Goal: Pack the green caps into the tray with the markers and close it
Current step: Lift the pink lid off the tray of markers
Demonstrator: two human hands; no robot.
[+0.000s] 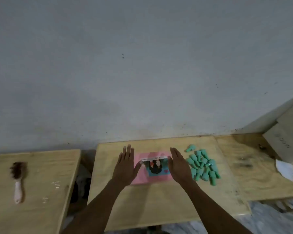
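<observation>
A flat pink box (142, 179) with a blue picture panel lies closed on the middle wooden table (156, 203). My left hand (125, 166) lies at its left edge with straight fingers, the thumb touching the box. My right hand (179, 166) is at the box's right edge, fingers straight and pointing away from me. A pile of several green caps (203, 166) lies loose on the table just right of my right hand. No markers can be made out; the picture is blurred.
A brush (18, 176) with a pale handle lies on the left table (41, 191). A third table (260, 166) at the right carries a grey box (287, 141) and a white paper (285, 169). A grey wall stands close behind.
</observation>
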